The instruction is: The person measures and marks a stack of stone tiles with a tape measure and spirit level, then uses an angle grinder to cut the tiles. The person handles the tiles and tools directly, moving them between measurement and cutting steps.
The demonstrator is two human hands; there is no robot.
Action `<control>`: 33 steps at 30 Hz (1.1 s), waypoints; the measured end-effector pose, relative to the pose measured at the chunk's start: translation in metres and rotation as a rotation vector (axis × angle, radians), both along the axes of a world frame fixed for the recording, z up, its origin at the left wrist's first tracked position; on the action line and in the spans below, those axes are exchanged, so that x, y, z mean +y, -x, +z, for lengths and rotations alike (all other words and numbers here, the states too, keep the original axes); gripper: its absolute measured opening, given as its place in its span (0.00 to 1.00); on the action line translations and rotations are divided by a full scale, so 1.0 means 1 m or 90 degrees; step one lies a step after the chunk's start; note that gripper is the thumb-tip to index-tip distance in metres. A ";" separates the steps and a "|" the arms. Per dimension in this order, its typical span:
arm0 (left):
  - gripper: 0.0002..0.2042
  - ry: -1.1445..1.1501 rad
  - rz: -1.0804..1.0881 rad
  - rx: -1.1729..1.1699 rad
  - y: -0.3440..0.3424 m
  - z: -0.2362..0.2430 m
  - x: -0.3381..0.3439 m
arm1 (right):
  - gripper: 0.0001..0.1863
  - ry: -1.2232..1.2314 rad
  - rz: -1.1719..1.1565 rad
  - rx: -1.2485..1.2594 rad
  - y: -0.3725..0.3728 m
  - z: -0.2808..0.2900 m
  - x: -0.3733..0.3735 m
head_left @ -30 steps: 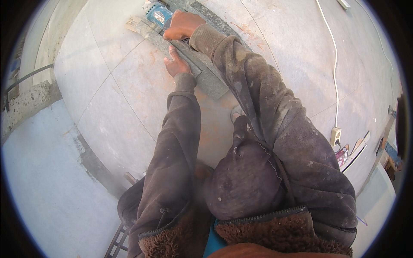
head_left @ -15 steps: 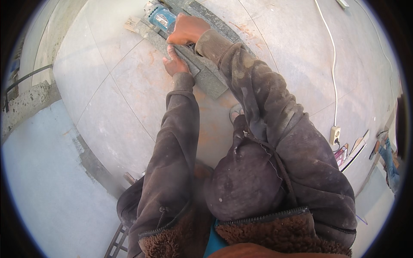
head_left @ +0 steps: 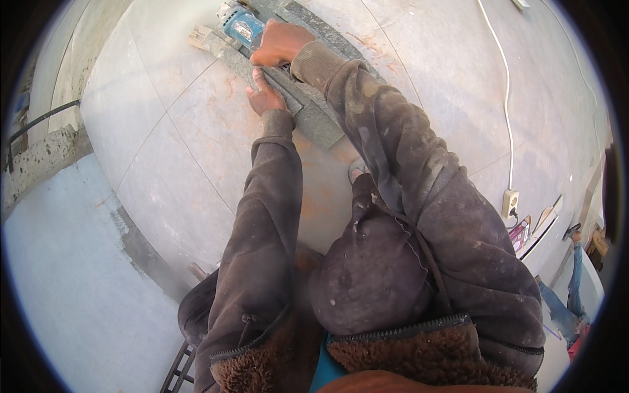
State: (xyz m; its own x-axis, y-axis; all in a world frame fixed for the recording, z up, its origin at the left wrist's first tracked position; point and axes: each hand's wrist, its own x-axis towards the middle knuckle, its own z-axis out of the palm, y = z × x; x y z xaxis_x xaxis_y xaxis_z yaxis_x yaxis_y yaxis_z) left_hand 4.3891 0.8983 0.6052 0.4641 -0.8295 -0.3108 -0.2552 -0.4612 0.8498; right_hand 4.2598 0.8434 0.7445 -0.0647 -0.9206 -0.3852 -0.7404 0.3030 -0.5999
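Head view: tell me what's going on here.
A person's right hand grips a blue angle grinder above grey stone strips lying on the tiled floor. The left hand is against the strips' near edge, below the right; most of its fingers can't be made out. Whether the grinder is cutting can't be told. Off to the right lies a white extension socket with a plug in it.

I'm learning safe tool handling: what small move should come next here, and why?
Perhaps slide the left hand back along the gray stone pieces, farther from the blue power tool: its thumb lies close to the right hand, which grips that tool.
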 end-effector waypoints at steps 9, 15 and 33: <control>0.48 0.013 0.008 0.027 0.000 -0.001 0.000 | 0.24 -0.046 -0.033 0.011 -0.005 0.004 -0.002; 0.48 0.020 0.006 0.025 0.001 0.000 0.001 | 0.28 0.007 -0.016 0.010 -0.003 -0.008 -0.008; 0.47 -0.002 -0.005 -0.001 0.003 0.007 0.003 | 0.39 -0.022 0.000 -0.002 0.006 0.004 0.016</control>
